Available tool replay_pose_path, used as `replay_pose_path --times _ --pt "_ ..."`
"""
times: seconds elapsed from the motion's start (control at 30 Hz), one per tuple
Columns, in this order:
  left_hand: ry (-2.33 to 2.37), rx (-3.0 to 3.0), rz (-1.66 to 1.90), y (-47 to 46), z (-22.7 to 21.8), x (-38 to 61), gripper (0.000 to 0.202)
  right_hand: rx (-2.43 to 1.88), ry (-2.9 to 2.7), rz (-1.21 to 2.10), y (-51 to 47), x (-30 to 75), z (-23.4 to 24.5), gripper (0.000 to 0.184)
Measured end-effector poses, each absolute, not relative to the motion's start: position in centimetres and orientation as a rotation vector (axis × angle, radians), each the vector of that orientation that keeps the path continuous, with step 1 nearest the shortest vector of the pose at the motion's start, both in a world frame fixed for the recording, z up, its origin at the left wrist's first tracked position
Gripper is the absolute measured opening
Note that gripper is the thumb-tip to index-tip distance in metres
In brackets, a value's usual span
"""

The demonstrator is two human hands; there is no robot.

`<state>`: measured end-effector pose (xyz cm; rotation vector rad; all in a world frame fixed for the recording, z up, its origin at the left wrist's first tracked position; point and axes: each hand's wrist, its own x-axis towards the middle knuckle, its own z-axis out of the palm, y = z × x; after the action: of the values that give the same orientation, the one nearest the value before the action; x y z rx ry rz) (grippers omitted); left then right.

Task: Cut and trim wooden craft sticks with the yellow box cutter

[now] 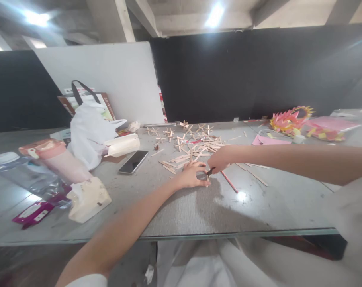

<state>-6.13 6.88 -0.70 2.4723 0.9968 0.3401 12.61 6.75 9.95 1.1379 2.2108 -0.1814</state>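
Note:
My left hand (pixel 195 174) rests low on the table, its thumb and fingers curved around a short pale wooden stick (pixel 208 178). Just to the right, my right hand (pixel 219 159) is closed around a small dark-bladed knife (pixel 211 171). The blade meets the stick between the fingers of my left hand; most of the knife is hidden in my grip. Beyond both hands lies a loose pile of flat wooden sticks (pixel 209 144). A red pencil-like rod (pixel 229 181) lies beside my right hand.
Star-shaped stick assemblies (pixel 169 135) stand behind the pile. Leftward are a phone (pixel 134 162), a white plastic bag (pixel 87 131), a pink-lidded cup (pixel 57 157), a clear bottle (pixel 25 175) and a tissue pack (pixel 89 198). Pink-yellow paper craft (pixel 288 121) sits far right. The table edge (pixel 198 235) is near me.

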Motion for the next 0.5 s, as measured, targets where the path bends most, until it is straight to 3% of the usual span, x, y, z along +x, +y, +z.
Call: replay_pose_path --times 0.27,0.5 --pt "0.981 2.494 0.376 7.1 -1.1 -6.2 0.047 1.158 2.226 -0.17 6.2 11.8 9.7 0.015" --pt "0.982 2.477 0.365 6.8 -0.7 -6.1 0.044 1.196 2.082 -0.382 7.8 13.1 10.3 0.048"
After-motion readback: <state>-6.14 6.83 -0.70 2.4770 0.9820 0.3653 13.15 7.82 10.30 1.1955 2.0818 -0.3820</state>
